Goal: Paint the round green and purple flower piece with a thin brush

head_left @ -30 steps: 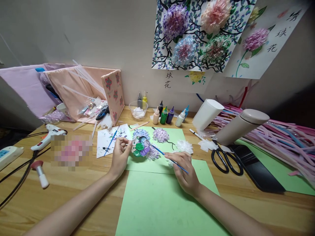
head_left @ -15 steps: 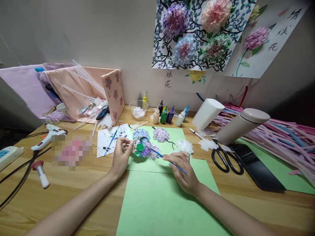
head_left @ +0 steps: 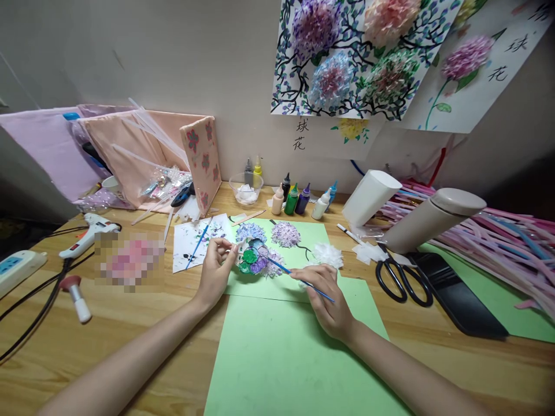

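Note:
My left hand [head_left: 217, 267] pinches the edge of a small paint palette [head_left: 248, 258] with green and purple paint in it. A thin blue paintbrush [head_left: 280, 266] is in my right hand [head_left: 328, 297], its tip at the palette's right side. Beneath them lies a green sheet of paper [head_left: 318, 231] bearing a blue paper flower [head_left: 250, 232] and a lilac paper flower [head_left: 286, 235]. Another lilac flower [head_left: 274, 264] is partly covered by the palette and brush. To the right, near my right hand, sits a white paper flower [head_left: 326, 256].
Several paint bottles [head_left: 291, 200] stand behind the sheet, beside a clear bowl [head_left: 246, 190]. Scissors [head_left: 401, 280], a black phone [head_left: 459, 294] and a tumbler [head_left: 436, 219] are on the right. A glue gun [head_left: 91, 234] and paint-stained paper [head_left: 202, 242] lie left.
The view has shifted slightly. Both hands keep their grips, with the brush tip still at the palette.

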### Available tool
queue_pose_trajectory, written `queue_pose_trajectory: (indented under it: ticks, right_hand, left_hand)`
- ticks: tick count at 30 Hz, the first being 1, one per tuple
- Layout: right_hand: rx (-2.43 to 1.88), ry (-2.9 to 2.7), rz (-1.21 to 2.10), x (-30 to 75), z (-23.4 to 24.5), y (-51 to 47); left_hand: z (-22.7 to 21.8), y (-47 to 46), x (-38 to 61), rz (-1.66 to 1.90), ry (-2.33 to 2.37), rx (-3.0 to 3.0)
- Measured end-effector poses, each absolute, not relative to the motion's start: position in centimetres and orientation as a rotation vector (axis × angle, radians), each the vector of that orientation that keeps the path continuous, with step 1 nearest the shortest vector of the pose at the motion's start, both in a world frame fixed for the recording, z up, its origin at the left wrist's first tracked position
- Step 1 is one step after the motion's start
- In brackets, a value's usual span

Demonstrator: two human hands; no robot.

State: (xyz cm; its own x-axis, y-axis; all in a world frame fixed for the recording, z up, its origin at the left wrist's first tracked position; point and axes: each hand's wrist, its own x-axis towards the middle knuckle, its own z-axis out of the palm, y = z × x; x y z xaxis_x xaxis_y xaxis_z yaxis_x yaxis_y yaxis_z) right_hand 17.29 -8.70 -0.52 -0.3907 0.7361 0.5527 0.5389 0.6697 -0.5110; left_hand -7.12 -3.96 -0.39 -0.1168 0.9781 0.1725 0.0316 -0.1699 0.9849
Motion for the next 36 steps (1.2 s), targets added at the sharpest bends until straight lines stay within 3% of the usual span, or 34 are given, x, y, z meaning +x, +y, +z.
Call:
queue_pose_trajectory:
  ticks: [36]
  right_hand:
    - [-1.016,-2.079,0.189,17.25,-0.35,-8.64]
  left_hand:
    - [-0.53,-4.03,-7.09,1.431,1.241,1.265]
